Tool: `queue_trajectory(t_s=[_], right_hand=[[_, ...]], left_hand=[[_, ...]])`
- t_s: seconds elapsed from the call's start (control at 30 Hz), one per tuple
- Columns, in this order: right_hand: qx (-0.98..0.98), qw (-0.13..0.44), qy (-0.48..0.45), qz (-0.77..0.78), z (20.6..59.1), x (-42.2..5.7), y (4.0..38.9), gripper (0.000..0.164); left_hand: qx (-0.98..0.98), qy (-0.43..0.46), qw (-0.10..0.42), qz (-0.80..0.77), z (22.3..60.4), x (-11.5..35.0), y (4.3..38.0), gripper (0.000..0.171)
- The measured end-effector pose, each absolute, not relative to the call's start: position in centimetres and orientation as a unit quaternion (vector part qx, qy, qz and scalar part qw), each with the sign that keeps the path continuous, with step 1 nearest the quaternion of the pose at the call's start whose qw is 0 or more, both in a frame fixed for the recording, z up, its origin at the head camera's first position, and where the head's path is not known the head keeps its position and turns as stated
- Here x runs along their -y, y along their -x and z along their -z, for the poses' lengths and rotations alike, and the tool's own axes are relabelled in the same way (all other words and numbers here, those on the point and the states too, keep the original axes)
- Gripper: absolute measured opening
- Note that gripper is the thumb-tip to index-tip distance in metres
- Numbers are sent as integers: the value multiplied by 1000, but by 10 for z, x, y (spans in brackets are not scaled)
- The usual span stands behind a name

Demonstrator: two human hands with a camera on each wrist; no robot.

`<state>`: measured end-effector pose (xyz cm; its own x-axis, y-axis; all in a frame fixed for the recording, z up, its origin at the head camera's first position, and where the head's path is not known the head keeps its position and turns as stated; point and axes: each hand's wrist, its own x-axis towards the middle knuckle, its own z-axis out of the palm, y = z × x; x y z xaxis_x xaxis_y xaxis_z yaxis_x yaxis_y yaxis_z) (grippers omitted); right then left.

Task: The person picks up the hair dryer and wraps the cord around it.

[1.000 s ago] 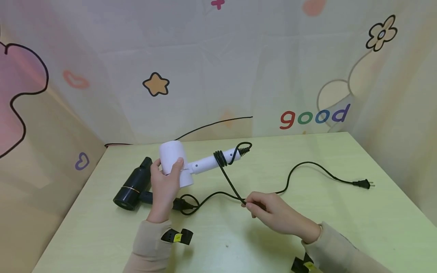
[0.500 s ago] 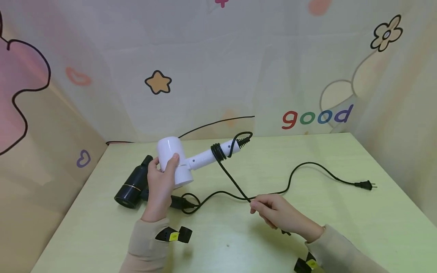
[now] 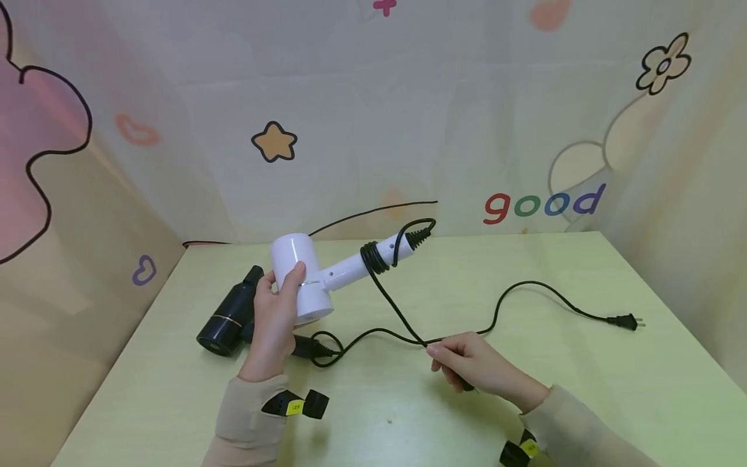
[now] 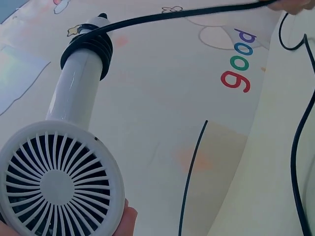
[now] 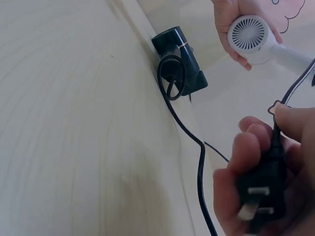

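Of two hair dryers, the white hair dryer is held up off the table, its barrel gripped in the left hand, several turns of its black cord round the handle. The right hand pinches that cord, one plug among its fingers; the black hair dryer lies on the table's left side, its own cord running to a second plug

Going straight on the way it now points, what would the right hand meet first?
Probably the white hair dryer in the left hand; the black cord on the table crosses that line but seems lower.
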<state>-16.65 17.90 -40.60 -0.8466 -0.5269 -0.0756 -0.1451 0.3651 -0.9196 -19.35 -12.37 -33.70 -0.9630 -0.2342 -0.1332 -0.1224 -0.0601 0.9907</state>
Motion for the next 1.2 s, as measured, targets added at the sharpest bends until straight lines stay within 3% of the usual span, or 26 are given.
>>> queue_trajectory(t_s=[0.13, 0.27, 0.77, 1.1, 1.2], right_hand=[[-815, 196, 151, 523, 407, -178, 171, 59], [-826, 190, 127, 516, 406, -178, 178, 61], [-870, 155, 117, 453, 397, -192, 207, 39], [-891, 101, 118, 426, 390, -191, 224, 37], [-900, 79, 118, 412, 386, -192, 228, 30]], left_hand=[[686, -116, 38, 717, 336, 122, 192, 76], [687, -108, 38, 717, 335, 122, 190, 74], [707, -92, 19, 701, 336, 120, 187, 70], [707, -79, 4, 703, 338, 117, 186, 60], [711, -75, -1, 699, 340, 116, 186, 56]])
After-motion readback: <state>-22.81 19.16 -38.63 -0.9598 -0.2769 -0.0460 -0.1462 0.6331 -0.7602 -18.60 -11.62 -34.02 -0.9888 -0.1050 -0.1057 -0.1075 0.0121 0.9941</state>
